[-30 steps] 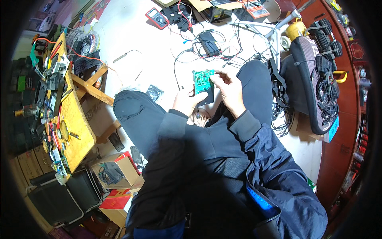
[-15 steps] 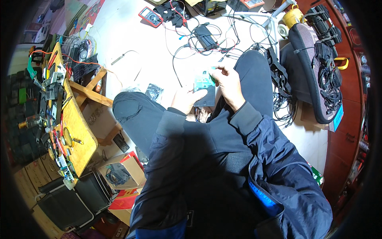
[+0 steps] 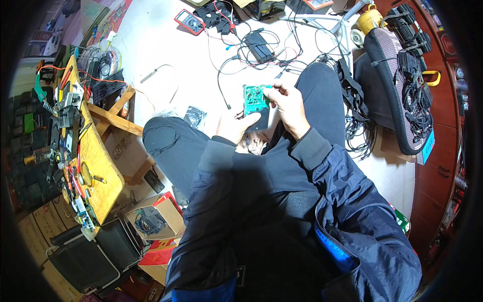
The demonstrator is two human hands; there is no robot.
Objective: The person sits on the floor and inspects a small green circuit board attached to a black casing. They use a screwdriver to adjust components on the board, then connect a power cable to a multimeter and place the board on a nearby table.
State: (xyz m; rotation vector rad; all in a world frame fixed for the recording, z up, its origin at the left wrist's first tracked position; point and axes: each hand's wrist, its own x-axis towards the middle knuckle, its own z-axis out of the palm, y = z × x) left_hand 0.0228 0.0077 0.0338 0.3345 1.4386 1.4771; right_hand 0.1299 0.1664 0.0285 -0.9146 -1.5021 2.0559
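Left hand (image 3: 232, 125): thumb clamped over the near left of a dark panel (image 3: 260, 122) and green circuit board (image 3: 255, 99), other fingers hidden. Board, between both hands' fingers: component face up, combined long axis running away from the wearer; washed-out half a second earlier, now clearly green, its parts readable. Right hand (image 3: 289, 104): thumb and forefinger pinched on its right edge. Beyond the fingertips: black adapter (image 3: 259, 47), then red multimeter (image 3: 189, 21).

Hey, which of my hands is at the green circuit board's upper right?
Your right hand, at that corner of the green circuit board; your left hand sits toward the board's lower left instead.
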